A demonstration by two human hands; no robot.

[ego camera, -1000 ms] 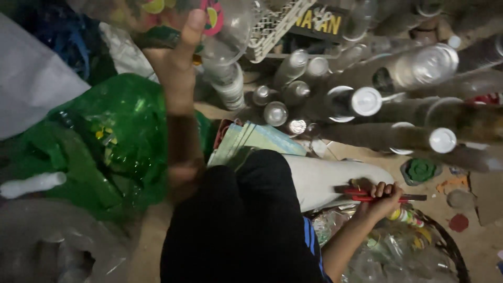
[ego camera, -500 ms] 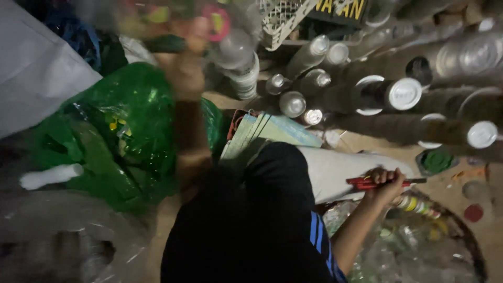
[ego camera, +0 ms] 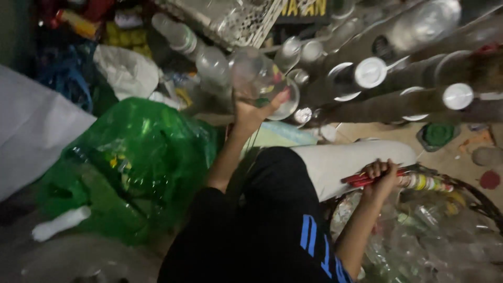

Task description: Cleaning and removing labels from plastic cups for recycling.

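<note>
Amid piled bottles [ego camera: 367, 73] — clear bottle [ego camera: 257, 78] in left hand [ego camera: 251, 112] grip.

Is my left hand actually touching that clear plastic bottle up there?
Touching. The head view shows the left hand with its thumb wrapped around the clear plastic bottle.

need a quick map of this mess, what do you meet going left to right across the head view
white sheet → green bag → left hand on a clear bottle → right hand holding a red tool → green lid → red cap
</note>
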